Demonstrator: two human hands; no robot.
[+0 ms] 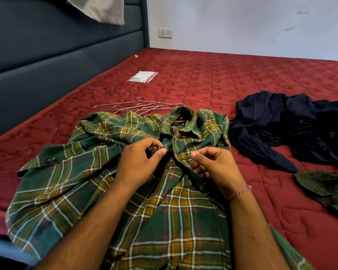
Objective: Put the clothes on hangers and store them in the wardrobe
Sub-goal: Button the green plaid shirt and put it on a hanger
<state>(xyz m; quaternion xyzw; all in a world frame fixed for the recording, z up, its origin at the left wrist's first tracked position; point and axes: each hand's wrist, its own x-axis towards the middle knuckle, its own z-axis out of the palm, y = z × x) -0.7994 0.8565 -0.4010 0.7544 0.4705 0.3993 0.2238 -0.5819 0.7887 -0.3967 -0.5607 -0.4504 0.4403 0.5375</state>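
both hands (139,162) (213,166) pinch the plaid shirt (174,211) on the bed (242,75).

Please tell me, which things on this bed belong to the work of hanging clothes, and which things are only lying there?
For the job: plaid shirt, pinched near the collar by the left hand and right hand; wire hangers; navy clothes; dark green garment.

Just lying about: plastic packet; small yellow object; pillow.
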